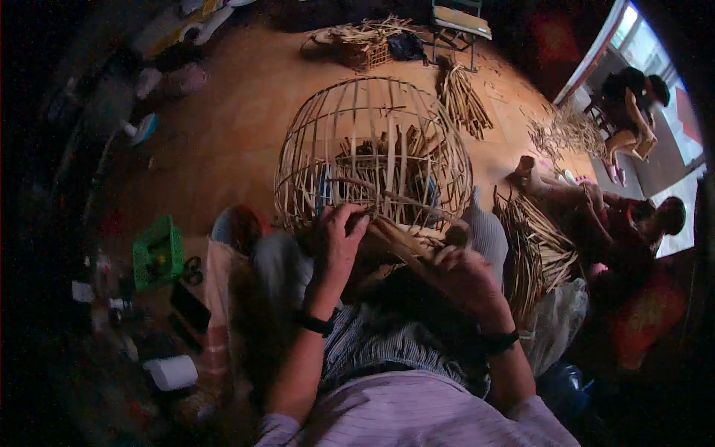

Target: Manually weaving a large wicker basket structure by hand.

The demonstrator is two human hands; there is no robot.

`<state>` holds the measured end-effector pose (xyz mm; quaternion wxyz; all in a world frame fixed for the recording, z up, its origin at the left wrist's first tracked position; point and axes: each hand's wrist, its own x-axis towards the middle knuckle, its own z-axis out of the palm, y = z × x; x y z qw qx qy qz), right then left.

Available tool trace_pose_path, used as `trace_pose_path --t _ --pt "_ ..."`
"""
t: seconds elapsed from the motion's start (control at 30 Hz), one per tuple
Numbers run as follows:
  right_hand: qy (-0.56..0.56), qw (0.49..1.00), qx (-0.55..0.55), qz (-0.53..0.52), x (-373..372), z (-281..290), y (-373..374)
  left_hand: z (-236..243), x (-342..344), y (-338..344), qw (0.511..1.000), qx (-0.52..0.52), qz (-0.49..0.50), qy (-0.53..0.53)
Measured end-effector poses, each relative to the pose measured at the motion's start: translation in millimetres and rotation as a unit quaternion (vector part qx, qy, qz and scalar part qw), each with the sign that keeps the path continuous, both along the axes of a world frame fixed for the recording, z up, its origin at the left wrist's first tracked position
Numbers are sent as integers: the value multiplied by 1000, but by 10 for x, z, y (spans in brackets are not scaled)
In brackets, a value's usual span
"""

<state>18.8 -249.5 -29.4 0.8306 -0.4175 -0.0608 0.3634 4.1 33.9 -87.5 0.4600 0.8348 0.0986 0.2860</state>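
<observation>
A round, open-ribbed basket frame of thin tan strips stands before my knees. Through its ribs I see a mass of short brown stalks. At the frame's near side my left hand is closed, its thumb and fingertips pinched at one end of a flat, dried plant strip. That strip slants down to my right hand, whose fingers are curled round it and slightly blurred. Several loose strip ends stick up between the two hands. My right palm hides part of the strip.
Long dried stalks lie beside my right knee, with another bundle beyond. A crate piled with strips and a chair stand farther off. At left is a green plastic basket. Two people sit at right.
</observation>
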Motion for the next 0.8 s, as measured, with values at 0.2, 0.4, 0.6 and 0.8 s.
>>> trace_pose_path --t 0.2,0.4,0.6,0.8 --pt "-163 923 -264 229 -15 -59 -225 112 -30 4 998 60 -5 -7" --pt "-90 992 -11 -88 172 -160 -863 40 -56 54 998 -17 -6 54" --pt "-88 959 -214 165 -44 242 -1092 414 -226 -20 996 67 -3 54" --pt "-500 777 -378 -57 70 287 48 843 -246 -78 967 245 -34 52"
